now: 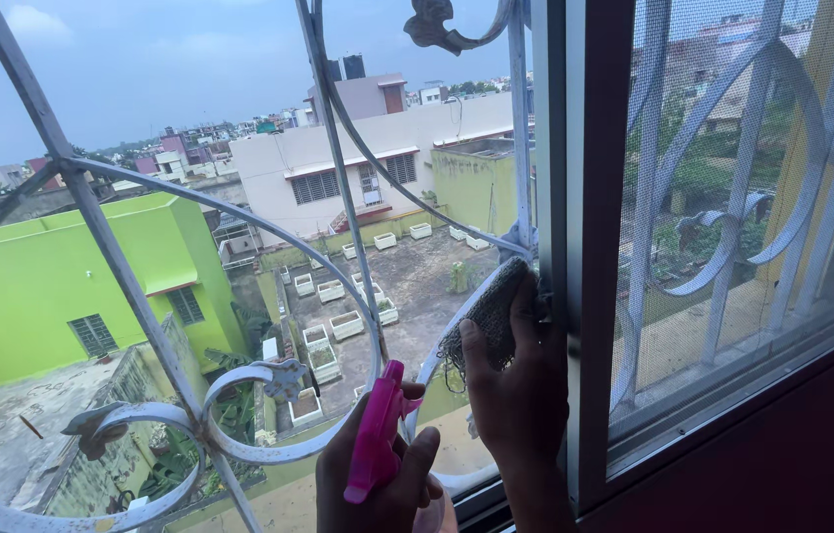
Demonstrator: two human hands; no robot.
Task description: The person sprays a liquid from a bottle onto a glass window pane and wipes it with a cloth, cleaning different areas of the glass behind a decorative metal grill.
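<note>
- Nearest to us, at the bottom of the head view, our left hand (382, 489) is closed around a pink spray bottle (378, 444), with the thumb lying across its trigger head; the bottle's body is mostly hidden below.
- Just beside it, our right hand (521, 395) is raised with its fingers curled over a grey scrubbing cloth (491, 311), loose threads hanging from its lower edge.
- We press the cloth against the dark window frame (590, 247), at the edge where it meets the opening.
- A white curled metal grille (111, 257) crosses the open window.
- To the right, a mesh screen (733, 178) fills the frame.
- Beyond lie a green building (42, 286) and a rooftop with planters (358, 306).
</note>
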